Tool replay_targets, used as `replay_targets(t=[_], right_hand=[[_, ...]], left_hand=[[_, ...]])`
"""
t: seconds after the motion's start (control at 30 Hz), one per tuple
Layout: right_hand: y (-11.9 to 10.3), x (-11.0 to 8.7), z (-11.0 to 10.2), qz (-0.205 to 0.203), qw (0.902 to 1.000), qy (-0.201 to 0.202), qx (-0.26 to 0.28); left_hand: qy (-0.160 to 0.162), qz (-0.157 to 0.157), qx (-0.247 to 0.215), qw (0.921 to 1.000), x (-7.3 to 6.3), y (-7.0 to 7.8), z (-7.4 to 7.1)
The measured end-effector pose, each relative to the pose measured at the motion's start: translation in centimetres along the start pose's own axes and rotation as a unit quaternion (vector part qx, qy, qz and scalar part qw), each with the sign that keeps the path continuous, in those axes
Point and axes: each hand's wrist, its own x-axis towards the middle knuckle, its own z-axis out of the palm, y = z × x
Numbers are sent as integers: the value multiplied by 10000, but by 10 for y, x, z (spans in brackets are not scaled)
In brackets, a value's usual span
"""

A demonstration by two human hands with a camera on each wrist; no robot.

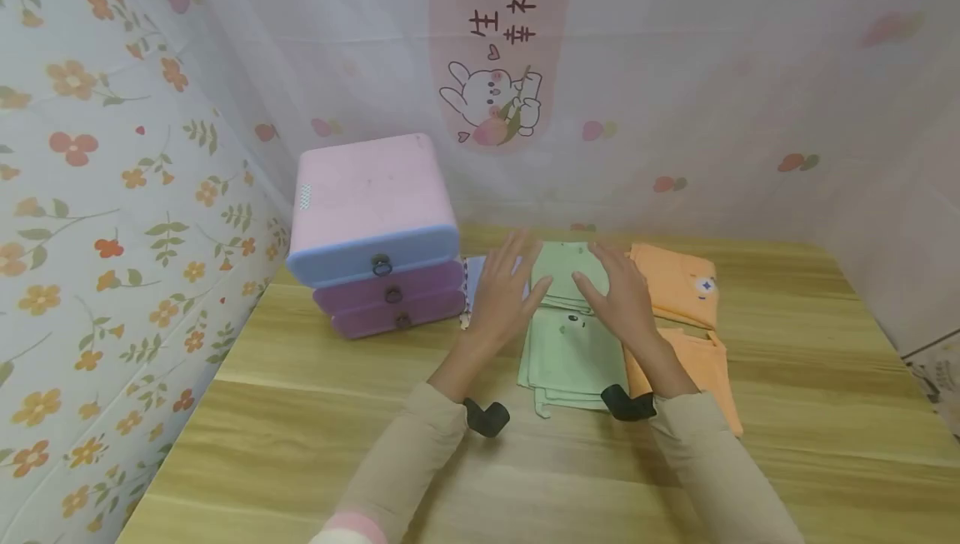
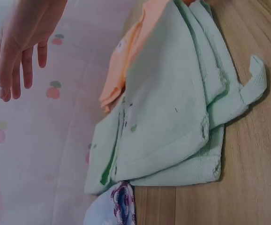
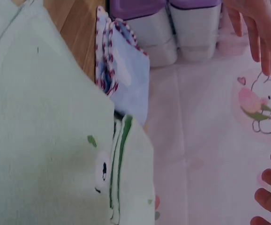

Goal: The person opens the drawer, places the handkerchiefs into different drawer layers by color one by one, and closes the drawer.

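Note:
My left hand (image 1: 504,294) is held with straight fingers at the left side of the green folded cloths, near a blue folded cloth (image 3: 128,70). Over their right side is my right hand (image 1: 622,298), fingers spread, with no cloth gripped. Between and below the hands lie two green cloths, a rear one (image 1: 562,265) and a front one (image 1: 573,352) with a small face and a hanging loop. Two orange folded cloths, the rear (image 1: 675,281) and the front (image 1: 701,369), lie to the right. Both wrist views show fingers apart from the cloth.
A small drawer unit (image 1: 367,194) stands at the left, with a pink top, a blue drawer and purple drawers with ring pulls. Patterned curtains (image 1: 675,69) hang behind and at the left of the wooden table (image 1: 300,427). Bare wood shows at the front.

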Motion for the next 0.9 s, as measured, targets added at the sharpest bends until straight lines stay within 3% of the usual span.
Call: replay_targets(t=[0.23,0.5,0.77,0.9], right_hand=[[-17,-5,-1,-455,9941,452,879],[-29,-19,6,9,9811,184,1926],[-67,-30,-6,-160,9735,382,2248],[-67,-30,-6,77,9608,166,2766]], left_hand=[[1025,489,-308,9931,-6,1,-12],[2264,909,-655,9676,-18,1,-31],[2912,789,-822,9498,-34,-4,-45],[3283,916,-613,9381,-40,-13,-53]])
